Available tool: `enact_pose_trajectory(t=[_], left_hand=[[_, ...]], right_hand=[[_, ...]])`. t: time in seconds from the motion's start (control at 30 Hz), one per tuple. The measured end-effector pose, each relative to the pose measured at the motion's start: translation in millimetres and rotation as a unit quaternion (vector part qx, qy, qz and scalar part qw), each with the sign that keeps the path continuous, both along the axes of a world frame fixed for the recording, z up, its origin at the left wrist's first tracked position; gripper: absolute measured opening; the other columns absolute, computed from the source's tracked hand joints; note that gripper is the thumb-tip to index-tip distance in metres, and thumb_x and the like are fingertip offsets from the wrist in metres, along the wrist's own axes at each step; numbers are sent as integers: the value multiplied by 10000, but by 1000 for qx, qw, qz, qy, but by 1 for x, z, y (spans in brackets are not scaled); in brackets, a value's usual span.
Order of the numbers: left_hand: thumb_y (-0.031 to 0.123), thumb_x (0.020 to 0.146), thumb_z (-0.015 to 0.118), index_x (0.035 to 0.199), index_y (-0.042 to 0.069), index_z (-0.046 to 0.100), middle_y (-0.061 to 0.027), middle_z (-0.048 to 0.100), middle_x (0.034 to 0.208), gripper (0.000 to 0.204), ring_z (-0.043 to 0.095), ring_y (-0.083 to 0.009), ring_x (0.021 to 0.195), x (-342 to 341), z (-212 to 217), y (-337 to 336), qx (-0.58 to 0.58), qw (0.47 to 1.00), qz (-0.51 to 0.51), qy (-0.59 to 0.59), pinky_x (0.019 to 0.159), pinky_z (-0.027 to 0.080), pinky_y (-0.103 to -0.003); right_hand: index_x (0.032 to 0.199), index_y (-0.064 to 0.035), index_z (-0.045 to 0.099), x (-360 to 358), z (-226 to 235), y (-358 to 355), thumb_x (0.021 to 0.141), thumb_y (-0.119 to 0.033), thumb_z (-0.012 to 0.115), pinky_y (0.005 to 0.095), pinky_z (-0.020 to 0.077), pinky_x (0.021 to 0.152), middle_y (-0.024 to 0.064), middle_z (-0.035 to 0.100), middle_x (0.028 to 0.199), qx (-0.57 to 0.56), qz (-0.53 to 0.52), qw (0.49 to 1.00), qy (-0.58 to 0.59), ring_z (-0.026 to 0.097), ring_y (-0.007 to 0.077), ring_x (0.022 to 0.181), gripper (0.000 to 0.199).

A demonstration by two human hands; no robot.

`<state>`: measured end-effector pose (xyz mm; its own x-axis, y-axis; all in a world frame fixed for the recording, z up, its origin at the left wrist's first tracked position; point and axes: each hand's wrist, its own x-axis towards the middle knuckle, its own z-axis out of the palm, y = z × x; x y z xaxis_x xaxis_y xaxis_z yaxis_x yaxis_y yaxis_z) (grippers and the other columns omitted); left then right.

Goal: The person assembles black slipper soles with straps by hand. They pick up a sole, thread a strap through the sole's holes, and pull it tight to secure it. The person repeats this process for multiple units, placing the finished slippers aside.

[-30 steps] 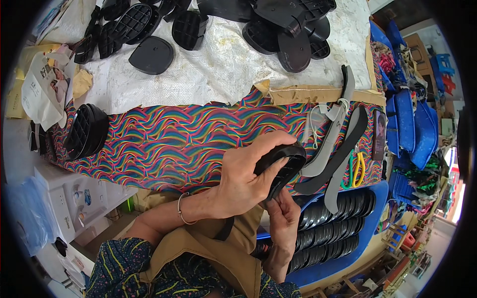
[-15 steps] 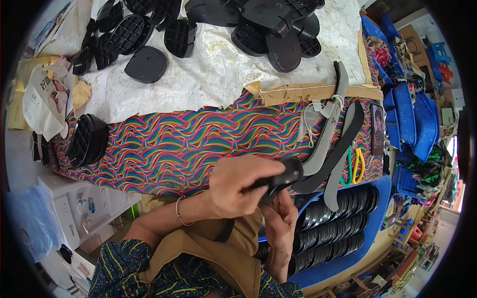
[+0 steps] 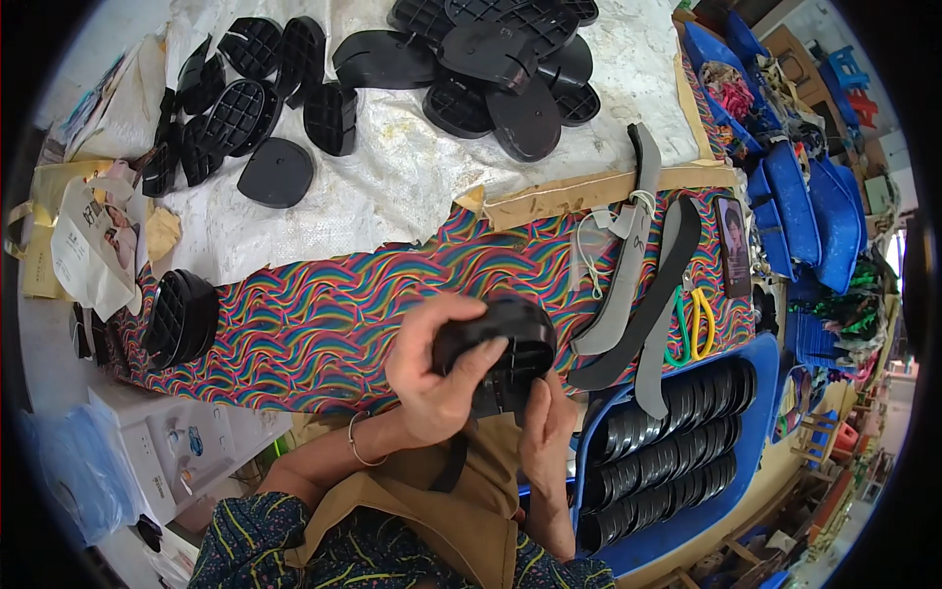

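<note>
In front of my apron, both hands hold a black moulded shoe heel [image 3: 510, 329], its hollow ribbed inside partly showing. My left hand [image 3: 432, 368] is closed around its left side, thumb across the opening. From below right, my right hand [image 3: 548, 422] pinches its lower edge. Whether a strip is wrapped around the heel, I cannot tell. To the right lie long curved grey strips [image 3: 620, 285] and a black strip [image 3: 667, 270], beside scissors [image 3: 691, 329] with green and yellow handles. Similar black heel pieces [image 3: 182, 319] are stacked at the table's left end.
A blue basin [image 3: 721, 506] stands at the right, filled with rows of black curved pieces. Loose black soles and heels [image 3: 525, 118] are heaped on the white sheet [image 3: 392, 187] at the far side. A phone [image 3: 732, 245] lies near the right table edge; paper bags [image 3: 93, 250] stand left.
The heel has turned so that its ribbed hollow faces me more, and it has moved left. My left hand has shifted its grip, with the thumb now over the opening. The view has tilted slightly.
</note>
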<state>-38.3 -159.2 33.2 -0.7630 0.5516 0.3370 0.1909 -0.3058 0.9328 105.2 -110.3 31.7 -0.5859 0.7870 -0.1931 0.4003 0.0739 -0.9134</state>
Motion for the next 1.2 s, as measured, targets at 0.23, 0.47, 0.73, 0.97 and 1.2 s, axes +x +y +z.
enact_pose_trajectory(t=[0.23,0.47,0.73,0.97,1.2], left_hand=[[-35,866,693,1184,-15,536,-96,610,1098,355,629,-144,940,-10,6,8,-23,999,-42,-20,825,506,-270],[-46,879,671,1218,2,496,-113,622,1108,384,634,-144,972,-7,2,10,-11,983,-113,-143,846,517,-271],[-12,868,690,1204,13,490,-108,632,1101,392,633,-150,991,-13,5,11,-52,965,-191,-174,865,516,-287],[72,919,677,1331,21,401,-122,562,1224,499,565,-156,1129,-21,9,17,-101,947,-274,-134,937,470,-286],[356,983,555,1527,50,226,-112,525,1329,706,553,-187,1187,-37,14,17,-2,800,-412,-437,988,441,-335]], right_hand=[[1360,53,499,-7,7,12,1023,-129,438,364,475,579,149,650,738,50,17,999,8,613,186,596,388],[1306,66,561,-12,8,11,1013,-135,490,261,507,788,160,717,1042,9,-46,998,47,651,136,895,363],[1210,58,619,-11,1,27,998,-119,512,281,489,633,137,676,836,71,-58,987,129,567,89,676,296],[1050,65,639,-17,-5,15,1023,-189,497,237,427,646,21,628,811,78,-149,980,102,515,66,729,293],[1112,92,636,-7,0,26,1026,-193,503,233,479,759,51,680,926,48,-159,966,198,585,79,825,326]])
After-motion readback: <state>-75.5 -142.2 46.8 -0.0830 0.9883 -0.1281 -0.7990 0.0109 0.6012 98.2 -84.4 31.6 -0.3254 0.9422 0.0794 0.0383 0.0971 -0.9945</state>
